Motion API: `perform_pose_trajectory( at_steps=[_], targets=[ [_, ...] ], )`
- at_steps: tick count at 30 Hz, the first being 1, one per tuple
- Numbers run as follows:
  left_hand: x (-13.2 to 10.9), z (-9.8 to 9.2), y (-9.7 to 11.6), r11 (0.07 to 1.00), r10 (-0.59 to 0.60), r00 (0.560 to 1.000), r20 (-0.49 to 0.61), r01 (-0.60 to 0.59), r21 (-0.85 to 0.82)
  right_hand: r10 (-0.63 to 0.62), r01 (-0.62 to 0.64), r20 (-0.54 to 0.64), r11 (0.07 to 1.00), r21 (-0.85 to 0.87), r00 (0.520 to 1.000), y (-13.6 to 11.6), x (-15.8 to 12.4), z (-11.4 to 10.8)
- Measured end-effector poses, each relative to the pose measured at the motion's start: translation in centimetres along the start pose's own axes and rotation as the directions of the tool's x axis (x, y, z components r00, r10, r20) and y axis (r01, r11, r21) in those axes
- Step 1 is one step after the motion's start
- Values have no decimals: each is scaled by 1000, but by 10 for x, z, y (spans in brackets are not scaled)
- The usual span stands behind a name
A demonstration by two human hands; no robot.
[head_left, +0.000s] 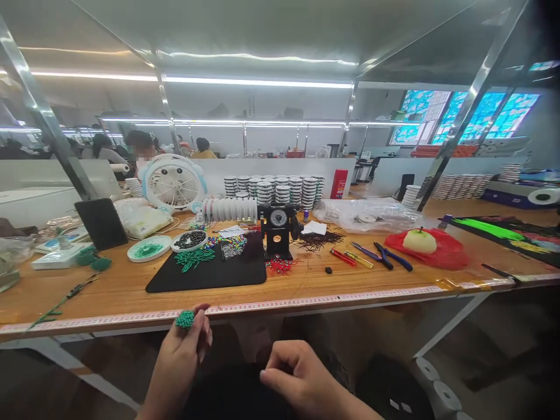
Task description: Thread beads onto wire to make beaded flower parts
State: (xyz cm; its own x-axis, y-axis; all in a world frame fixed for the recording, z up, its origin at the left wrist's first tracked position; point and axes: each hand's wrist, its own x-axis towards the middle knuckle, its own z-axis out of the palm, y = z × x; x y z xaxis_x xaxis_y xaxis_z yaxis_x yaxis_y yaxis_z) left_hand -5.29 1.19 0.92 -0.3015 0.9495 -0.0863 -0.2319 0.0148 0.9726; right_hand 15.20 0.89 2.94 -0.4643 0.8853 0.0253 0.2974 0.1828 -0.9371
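Observation:
My left hand (186, 344) is closed in front of the table edge, around a bundle of short green cords (184, 318) whose ends form a rounded cluster above my fingers. My right hand (297, 373) is lower and to the right, apart from the left. Its fingers are curled in towards the thumb, and what they hold, if anything, cannot be made out. Beyond the hands, similar loose green cords (195, 259) lie on a black mat (210, 282), beside a dish of dark beads (189, 240) and a pile of coloured beads (236, 242).
A pink measuring tape (306, 303) runs along the table's front edge. A black winding device (277, 233) stands mid-table, with stacked white spools (265, 191) behind. Pliers (396, 256), a pear-like fruit (419, 240) on red plastic and a fan (175, 184) are around. People sit far back.

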Motion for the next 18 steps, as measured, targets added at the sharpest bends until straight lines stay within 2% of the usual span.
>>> perform_pose_trajectory(
  at_steps=[3, 5, 7, 9, 10, 13, 15, 18],
  targets=[
    [-7, -4, 1, 983, -151, 981, 119, 137, 124, 46, -37, -57, 987, 154, 997, 6, 2, 1],
    [-16, 2, -6, 959, -257, 942, 218, 220, 180, 29, -12, -85, 980, 197, 996, 9, 4, 5],
    [-24, 12, -15, 953, -297, 905, 306, 257, 163, 21, -5, -79, 978, 207, 997, 10, 7, 10],
    [-27, 21, -20, 963, -268, 890, 369, 254, 88, 17, -6, -49, 975, 222, 999, 9, 8, 15],
    [-27, 24, -20, 972, -233, 897, 375, 230, 55, 20, -13, -25, 971, 240, 1000, 8, 8, 17],
    [-23, 27, -13, 995, -98, 955, 281, 87, 49, 47, -65, 67, 956, 286, 997, 10, 8, 22],
    [-20, 26, -7, 997, -68, 968, 242, 55, 60, 49, -74, 110, 968, 239, 993, 13, 8, 23],
    [-18, 21, -1, 993, -114, 917, 382, 121, 8, -32, 26, 176, 999, 38, 984, 20, 9, 21]
  ],
)
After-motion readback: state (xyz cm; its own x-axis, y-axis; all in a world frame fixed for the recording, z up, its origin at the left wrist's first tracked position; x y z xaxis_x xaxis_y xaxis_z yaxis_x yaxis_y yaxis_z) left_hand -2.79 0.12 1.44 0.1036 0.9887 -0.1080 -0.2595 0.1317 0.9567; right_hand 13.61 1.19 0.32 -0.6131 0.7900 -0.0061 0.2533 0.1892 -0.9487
